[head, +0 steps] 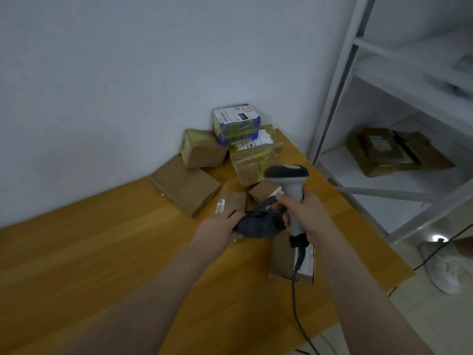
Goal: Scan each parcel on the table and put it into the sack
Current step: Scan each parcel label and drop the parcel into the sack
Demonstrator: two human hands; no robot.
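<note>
Gripping the barcode scanner (291, 183) by its handle, the right hand (304, 213) holds it upright over the counter (102, 252), fingers wrapped round it. The left hand (220, 226) clutches a dark grey soft parcel (258, 222) in curled fingers, just beside the handle. Cardboard parcels (202, 152) lie heaped at the counter's far corner.

The yellow wooden table (102, 252) lies open along its left and near side. Its far right corner is blocked by a heap of brown cardboard parcels (252, 162), with a flat brown cardboard box (185, 187) jutting leftward. In front, the left hand (220, 228) gripping a dark grey soft parcel (258, 222) and the right hand (307, 213) gripping a white handheld scanner (286, 175) fill the gap. The grey cable (294, 298) hangs over a flat cardboard parcel (282, 260) at the right edge, near a white metal rack (340, 80)
</note>
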